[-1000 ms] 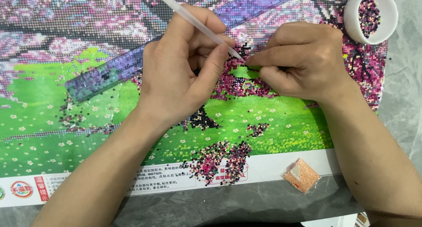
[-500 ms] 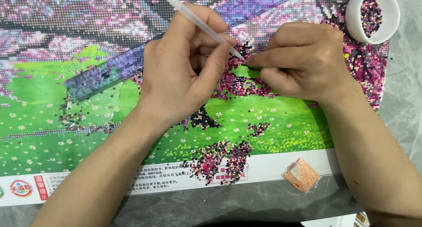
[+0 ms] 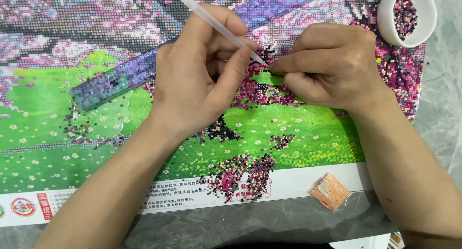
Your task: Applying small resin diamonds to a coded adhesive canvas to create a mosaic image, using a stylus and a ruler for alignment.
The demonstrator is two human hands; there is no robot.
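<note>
Pen [image 3: 211,21]: a slim white drill pen, held in the left hand [image 3: 192,80] and slanting from the far edge of the canvas [image 3: 298,133] down to a tip that meets the surface in the pink and dark bead patch near the canvas's middle. The left thumb and forefinger are pressed together on the shaft, the other fingers curled under it. The right hand [image 3: 332,66] lies just beside the tip, its forefinger and thumb drawn to a tight point on the canvas; whether they pinch a bead cannot be told.

Compared with the two earlier views, pen, hands and forearms sit in practically the same places; only the picture shifts by a trifle. The tip therefore appears to be dwelling on one spot, which suggests a single bead is being seated or nudged straight, not a fresh one fetched.

Canvas: a partly beaded picture of pink trees over green grass, lying on a grey table [image 3: 442,114] and carrying everything else. A clear violet ruler [image 3: 115,83] lies aslant on it, running from the canvas's left part toward the far edge, behind the left hand. A white cup [image 3: 385,25] holding mixed dark and pink beads stands at the far right corner. Loose beads [image 3: 243,176] are heaped on the near white margin, with smaller scatters on the grass. A small packet [image 3: 330,192] of orange beads lies at the near edge, toward the right corner, well apart from both hands.
</note>
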